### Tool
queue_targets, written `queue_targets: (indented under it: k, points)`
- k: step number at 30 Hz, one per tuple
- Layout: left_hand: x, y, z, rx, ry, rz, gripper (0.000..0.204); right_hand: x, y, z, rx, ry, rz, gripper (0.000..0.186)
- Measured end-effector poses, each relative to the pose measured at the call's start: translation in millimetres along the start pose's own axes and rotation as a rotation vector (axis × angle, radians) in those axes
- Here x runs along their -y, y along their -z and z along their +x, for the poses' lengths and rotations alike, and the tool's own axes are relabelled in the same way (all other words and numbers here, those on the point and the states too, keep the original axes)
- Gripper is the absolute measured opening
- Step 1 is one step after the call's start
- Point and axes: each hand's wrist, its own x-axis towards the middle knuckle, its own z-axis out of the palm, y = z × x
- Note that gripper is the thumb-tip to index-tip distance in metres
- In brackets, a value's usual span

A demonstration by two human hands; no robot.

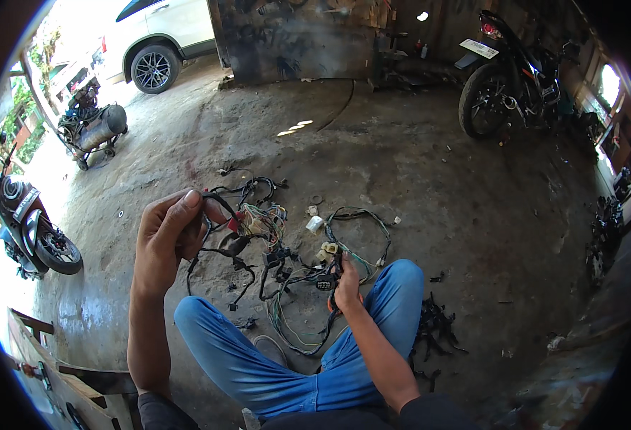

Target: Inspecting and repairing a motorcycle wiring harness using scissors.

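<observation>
A tangled wiring harness (264, 223) of black-taped cables, thin coloured wires and plugs spreads in front of me, partly on the floor and partly lifted. My left hand (170, 228), raised at the left, pinches a black-taped branch of it between thumb and fingers. Near my right knee, my right hand (347, 285) is closed round another part of the harness. Cream connectors (327, 251) and a black connector (323, 284) stick out beside its thumb. Something orange shows under that hand, too covered to name. A loop of green wires (362, 211) lies just beyond.
Black cable scraps (437, 326) lie right of my knee. A white plastic piece (314, 223) sits beyond the harness. Motorcycles stand at the far right (484, 100) and left (57, 247). Near the left one is an air compressor (100, 130); a white car (159, 43) is parked behind. A wooden bench (50, 365) stands lower left.
</observation>
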Motion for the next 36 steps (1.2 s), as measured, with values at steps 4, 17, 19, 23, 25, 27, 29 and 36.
queue_targets:
  k: [4, 17, 19, 23, 25, 27, 29, 36]
  points:
    - [-6.5, -6.9, 0.8, -0.012, 0.025, 0.016, 0.048, 6.4, 5.5, -1.5, 0.013, -0.059, -0.043, 0.036]
    - [-4.3, -9.6, 3.8, 0.021, -0.005, 0.072, 0.047, 14.4, -4.2, -9.1, 0.001, -0.088, -0.007, 0.032]
    - [-2.3, -7.1, 3.2, 0.011, 0.0, 0.033, 0.047, 15.1, -5.0, -10.1, 0.024, -0.088, 0.001, 0.032]
    - [-1.5, -3.9, 1.5, -0.019, 0.006, 0.042, 0.047, 16.2, -8.9, -12.1, -0.01, -0.092, -0.012, 0.032]
    - [-1.6, -3.3, 0.9, -0.026, 0.002, 0.041, 0.047, 16.6, -9.3, -12.8, 0.003, -0.095, -0.019, 0.032]
    - [-0.7, -2.1, 0.4, -0.025, 0.003, 0.039, 0.047, 16.8, -9.0, -13.4, 0.03, -0.078, -0.037, 0.031]
    - [0.1, -1.1, 0.4, -0.022, 0.004, 0.038, 0.047, 14.7, -8.1, -12.6, 0.019, -0.07, -0.021, 0.03]
    - [0.4, -0.2, 0.7, -0.035, 0.014, 0.057, 0.048, 13.8, -8.7, -11.0, -0.009, -0.08, 0.014, 0.027]
